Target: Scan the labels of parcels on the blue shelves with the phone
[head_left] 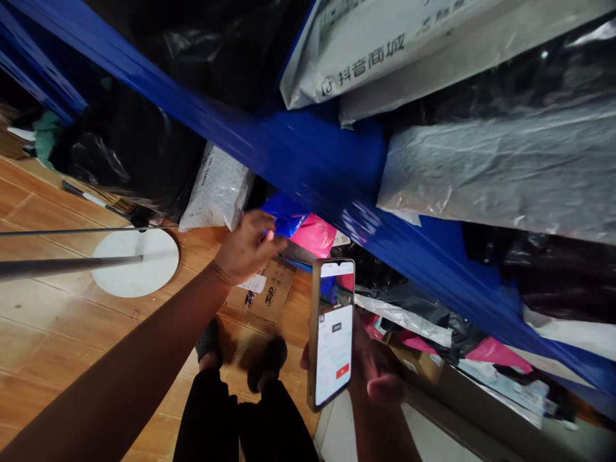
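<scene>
My right hand (378, 369) holds a smartphone (335, 337) upright, its lit screen facing me. A camera picture fills the upper part of that screen, with a pale panel and a red button below. My left hand (248, 247) reaches under the blue shelf beam with fingers curled and thumb stretched to the right. It is at the near edge of a shiny blue plastic parcel (287, 218); whether it grips that parcel is unclear. Beside it lie a pink parcel (315, 237) and a whitish wrapped parcel (219, 186). Under my left wrist is a cardboard box (269, 292).
A blue shelf beam (221, 138) crosses the view diagonally. Grey (500, 173) and white bagged parcels (366, 58) lie above it, with a large black bag (129, 154) at left. On the wooden floor stands a pole with a round white base (137, 276). An open carton (462, 398) is at lower right.
</scene>
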### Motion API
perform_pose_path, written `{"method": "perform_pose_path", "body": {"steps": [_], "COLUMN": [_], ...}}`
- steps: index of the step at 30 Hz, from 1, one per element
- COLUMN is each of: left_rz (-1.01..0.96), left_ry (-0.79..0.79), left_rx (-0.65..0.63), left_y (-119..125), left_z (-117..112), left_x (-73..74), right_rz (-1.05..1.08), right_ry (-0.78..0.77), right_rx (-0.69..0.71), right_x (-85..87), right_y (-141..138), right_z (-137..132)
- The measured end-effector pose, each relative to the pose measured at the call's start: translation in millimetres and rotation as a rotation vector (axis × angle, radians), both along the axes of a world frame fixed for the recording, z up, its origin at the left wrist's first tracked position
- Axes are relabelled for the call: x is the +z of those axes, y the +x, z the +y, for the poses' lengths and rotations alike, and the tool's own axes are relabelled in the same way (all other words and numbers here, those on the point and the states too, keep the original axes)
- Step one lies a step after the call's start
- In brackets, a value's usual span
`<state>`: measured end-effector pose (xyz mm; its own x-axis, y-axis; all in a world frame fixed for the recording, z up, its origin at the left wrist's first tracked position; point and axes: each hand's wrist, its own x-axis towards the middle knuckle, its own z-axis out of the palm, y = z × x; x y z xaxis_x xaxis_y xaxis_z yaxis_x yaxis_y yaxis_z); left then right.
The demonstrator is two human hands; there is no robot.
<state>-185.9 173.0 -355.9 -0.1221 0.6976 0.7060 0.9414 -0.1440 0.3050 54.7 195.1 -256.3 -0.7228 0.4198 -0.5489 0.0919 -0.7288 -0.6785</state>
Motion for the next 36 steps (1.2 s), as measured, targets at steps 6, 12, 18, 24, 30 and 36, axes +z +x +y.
{"method": "perform_pose_path", "body": {"steps": [6, 12, 18, 24, 30, 36], "left_rz": [0.302, 0.331, -0.006, -0.07, 0.309, -0.054], "left_ry": [-0.128, -0.228, -0.226, -0.387, -0.452, -0.274], "left_rx": [0.359, 0.117, 0.509, 0.481, -0.07, 0.527], "left_y": [-29.9, -51.8, -23.9, -3.9, -28.7, -31.0], "left_z": [-5.7, -23.5, -22.3, 12.1, 16.2, 2.0], "left_x": [10.9, -3.4, -4.9, 10.1, 14.1, 9.6], "right_rz": [0.078, 0.167, 0.126, 0.134, 0.233, 0.232], "right_ry": [0.008, -0.092, -0.162, -0.166, -0.184, -0.201], "right_rx": [-0.089, -0.013, 0.013, 0.052, 0.127, 0.115], "right_x": [-8.1, -19.0, -9.8, -2.2, -11.1, -15.0], "right_y": [-12.0, -2.8, 8.0, 22.5, 29.8, 7.1], "right_z": [-18.5, -12.9, -4.7, -1.6, 3.6, 2.5]}}
